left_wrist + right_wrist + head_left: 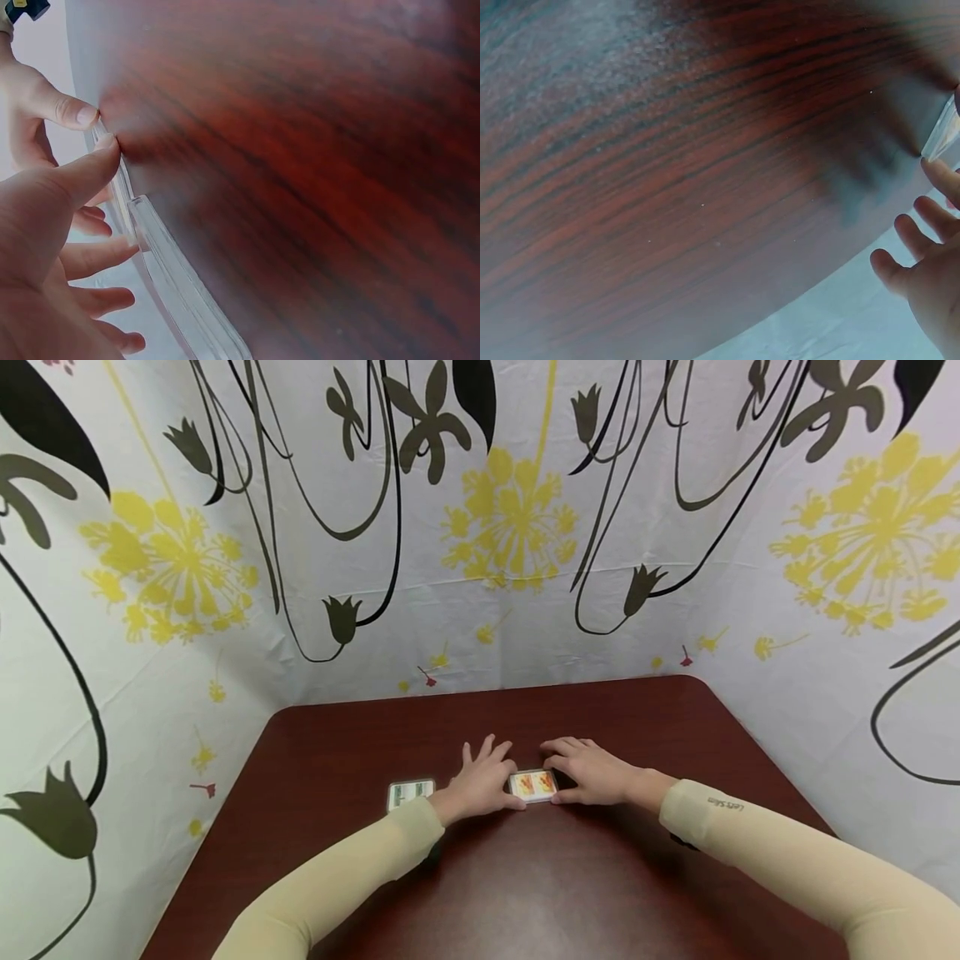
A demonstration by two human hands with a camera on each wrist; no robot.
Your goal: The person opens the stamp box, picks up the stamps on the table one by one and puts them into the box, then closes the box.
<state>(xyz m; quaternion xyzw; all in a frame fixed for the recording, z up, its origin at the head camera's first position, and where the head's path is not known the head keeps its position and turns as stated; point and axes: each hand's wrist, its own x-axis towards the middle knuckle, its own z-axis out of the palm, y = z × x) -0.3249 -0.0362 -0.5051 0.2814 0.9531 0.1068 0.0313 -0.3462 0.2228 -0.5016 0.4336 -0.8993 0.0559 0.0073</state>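
A small flat clear case [534, 786] with two orange pictures lies on the dark red table between both hands. My left hand [483, 782] holds its left side, with the thumb at the near edge and the index finger at the far edge; the other fingers are spread. On the right side, my right hand [596, 774] grips the same case between thumb and index finger, its remaining fingers reaching beyond. In the left wrist view, the left thumb is at the thin clear edge [122, 182] of this case. The right wrist view catches only part of the right hand [936, 274].
A second clear case [410, 791] with green and white contents lies left of my left hand, partly covered by the sleeve [352, 877]. The wood-grain table [375, 727] has rounded far corners. A floral-patterned cloth [495, 635] hangs behind it and along both sides.
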